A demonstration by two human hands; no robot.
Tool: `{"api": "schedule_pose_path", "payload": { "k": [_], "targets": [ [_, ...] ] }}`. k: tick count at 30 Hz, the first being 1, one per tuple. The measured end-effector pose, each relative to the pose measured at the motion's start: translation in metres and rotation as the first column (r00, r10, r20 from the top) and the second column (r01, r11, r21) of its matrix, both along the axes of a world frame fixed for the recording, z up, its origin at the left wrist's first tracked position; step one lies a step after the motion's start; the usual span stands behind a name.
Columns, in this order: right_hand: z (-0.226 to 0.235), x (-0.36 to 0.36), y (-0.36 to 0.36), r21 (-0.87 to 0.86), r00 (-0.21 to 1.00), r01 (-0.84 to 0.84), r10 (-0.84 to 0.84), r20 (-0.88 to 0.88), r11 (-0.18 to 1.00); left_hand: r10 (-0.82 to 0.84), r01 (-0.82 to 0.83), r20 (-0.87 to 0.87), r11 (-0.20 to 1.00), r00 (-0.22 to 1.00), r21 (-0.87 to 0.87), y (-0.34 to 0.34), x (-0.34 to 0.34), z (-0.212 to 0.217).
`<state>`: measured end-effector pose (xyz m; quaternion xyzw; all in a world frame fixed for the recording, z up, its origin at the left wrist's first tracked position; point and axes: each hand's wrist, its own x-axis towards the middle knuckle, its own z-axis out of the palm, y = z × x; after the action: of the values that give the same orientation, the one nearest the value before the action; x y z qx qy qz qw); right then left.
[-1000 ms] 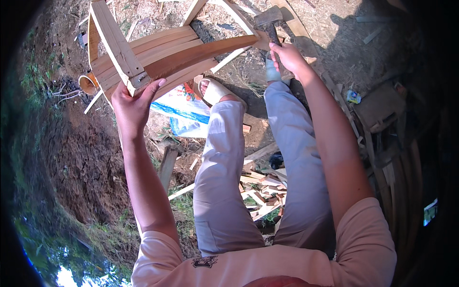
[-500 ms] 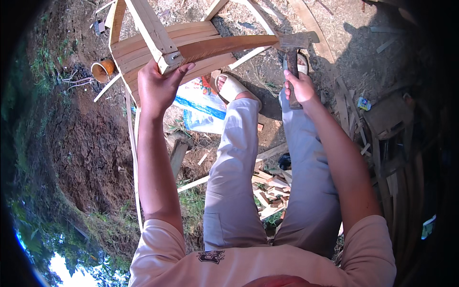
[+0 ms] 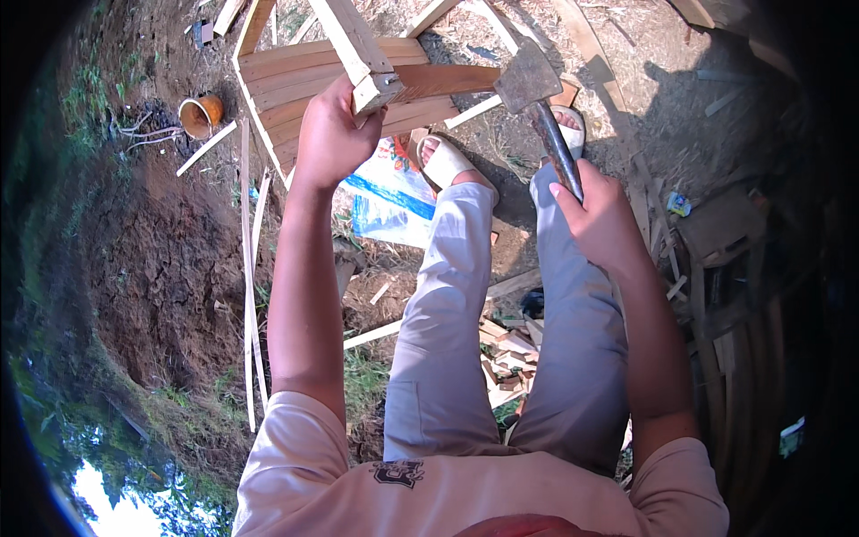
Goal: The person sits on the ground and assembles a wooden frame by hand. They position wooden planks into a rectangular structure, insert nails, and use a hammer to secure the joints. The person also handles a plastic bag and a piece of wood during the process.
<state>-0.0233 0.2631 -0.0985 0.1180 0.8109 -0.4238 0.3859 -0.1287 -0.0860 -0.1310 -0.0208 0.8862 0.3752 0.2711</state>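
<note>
Two hands work near the frame's top: the left hand (image 3: pixel 329 139) clamps the wooden frame (image 3: pixel 344 76) steady while the right hand (image 3: pixel 601 219), fist wrapped round the hatchet (image 3: pixel 537 103), should probably strike squarely.

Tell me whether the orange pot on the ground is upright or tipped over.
Tipped. The orange pot lies on its side on the bare dirt, its round mouth facing sideways so the inside shows.

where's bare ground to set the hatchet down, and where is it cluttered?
Free: the dark bare soil left of the left hand, between the orange pot and the grass, and the dirt upper right past the hatchet in the right hand. Crowded: wood offcuts between the legs, the slatted wooden frame, stacked boards on the right.
</note>
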Motion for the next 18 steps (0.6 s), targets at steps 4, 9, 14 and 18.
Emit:
{"api": "schedule_pose_path", "payload": {
  "k": [4,9,14,18],
  "targets": [
    [0.023,0.047,-0.015,-0.082,0.991,0.027,-0.016,0.133,0.996,0.034,-0.034,-0.012,0.999,0.999,0.026,-0.003,0.003,0.000],
    [0.005,0.042,-0.092,-0.312,0.815,0.496,-0.309,0.491,0.811,0.066,-0.071,-0.074,0.995,0.995,-0.063,0.002,0.008,-0.010],
    [-0.002,0.076,-0.121,-0.346,0.763,0.599,-0.384,0.520,0.722,0.077,-0.082,-0.067,0.994,0.995,-0.069,0.001,0.004,-0.016],
    [0.014,0.091,-0.126,-0.334,0.701,0.671,-0.419,0.577,0.662,0.126,-0.131,-0.068,0.988,0.990,-0.085,0.003,0.006,-0.013]
  ]
}}
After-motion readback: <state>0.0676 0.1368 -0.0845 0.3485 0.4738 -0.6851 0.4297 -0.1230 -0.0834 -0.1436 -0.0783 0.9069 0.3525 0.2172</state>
